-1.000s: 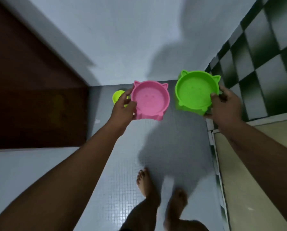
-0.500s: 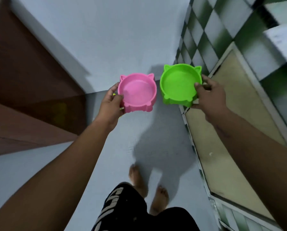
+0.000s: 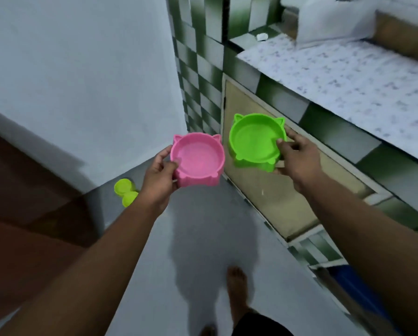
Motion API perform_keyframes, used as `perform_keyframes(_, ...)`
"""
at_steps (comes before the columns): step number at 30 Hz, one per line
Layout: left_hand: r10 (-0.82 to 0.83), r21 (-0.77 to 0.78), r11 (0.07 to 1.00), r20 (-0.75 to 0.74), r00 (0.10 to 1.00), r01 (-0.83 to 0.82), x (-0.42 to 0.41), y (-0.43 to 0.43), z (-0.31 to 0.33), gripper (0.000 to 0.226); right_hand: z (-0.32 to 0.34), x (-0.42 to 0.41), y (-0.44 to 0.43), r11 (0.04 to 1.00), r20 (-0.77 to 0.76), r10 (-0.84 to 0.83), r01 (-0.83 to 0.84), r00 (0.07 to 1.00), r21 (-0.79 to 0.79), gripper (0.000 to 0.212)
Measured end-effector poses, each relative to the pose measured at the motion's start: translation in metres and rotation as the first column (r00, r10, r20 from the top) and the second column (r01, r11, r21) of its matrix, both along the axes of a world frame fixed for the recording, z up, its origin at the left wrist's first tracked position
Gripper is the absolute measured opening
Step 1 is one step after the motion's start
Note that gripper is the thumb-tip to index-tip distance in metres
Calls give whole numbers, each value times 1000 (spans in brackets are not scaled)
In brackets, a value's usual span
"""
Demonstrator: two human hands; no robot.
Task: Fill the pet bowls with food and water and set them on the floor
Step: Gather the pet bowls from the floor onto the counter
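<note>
Two bowls are up in the air in front of us, both empty as far as we can see — one in each hand. Our left hand (image 3: 160, 174) is clamped on the near-left rim of the pink bowl (image 3: 197, 159), thumb hooked over the edge and fingers wrapped around the outer wall. Our right hand (image 3: 297, 158) grips the right side of the green bowl (image 3: 255, 140) the same way, thumb on the inside of the rim. Both bowls have little ear-shaped bumps on the rim and are held roughly level, just beside each other with a narrow gap between them; the green one sits a bit farther and to the right.

Down on the grey floor (image 3: 203, 238), to the left of our left wrist and close to the wall corner, there's a small yellow-green plastic thing (image 3: 125, 191) — it looks like two round pieces together, but we can't tell what it is. On the right runs a counter (image 3: 348, 76) with a speckled white top and green-and-white checkered tiles on its front, plus a beige cabinet door (image 3: 271, 190) set into it, right behind the green bowl. The wall (image 3: 81, 69) to the far left is plain pale. One bare foot (image 3: 237, 284) shows on the floor near us, with our shadow spread across the tiles ahead of it.
</note>
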State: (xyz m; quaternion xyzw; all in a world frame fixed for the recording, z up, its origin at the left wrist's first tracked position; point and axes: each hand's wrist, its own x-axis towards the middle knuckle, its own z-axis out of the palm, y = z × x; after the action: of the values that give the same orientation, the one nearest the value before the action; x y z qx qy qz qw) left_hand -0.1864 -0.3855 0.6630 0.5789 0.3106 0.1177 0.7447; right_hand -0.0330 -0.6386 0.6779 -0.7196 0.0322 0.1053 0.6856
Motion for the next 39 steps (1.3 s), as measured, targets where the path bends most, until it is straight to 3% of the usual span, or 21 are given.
perform_keyframes(8, -266, 40, 963, 20, 964, 266, -29, -113, 10, 40, 12, -102, -143, 970, 46, -241, 239, 970, 38, 37)
perform_keyframes(12, -384, 0, 923, 38, 922, 385, -28, -189, 1, 43, 10, -142, -244, 915, 134, -402, 404, 906, 14, 33)
perform_keyframes(18, -541, -23, 840, 56, 839, 543, -29, -334, -2, 42, 5, -202, -402, 809, 117, -582, 588, 805, -18, 37)
perform_keyframes(22, -599, -14, 799, 67, 798, 601, -40, -444, -3, 39, 7, -239, -508, 761, 142, -625, 639, 768, -111, 33)
perform_keyframes(28, -668, -9, 743, 33, 743, 669, -43, -590, -5, 45, 1, -284, -639, 680, 106, -719, 727, 687, -100, 38)
perform_keyframes(39, -783, 12, 619, -60, 619, 785, -1, -737, -11, 46, -25, -302, -760, 545, 33, -834, 833, 550, -98, 36)
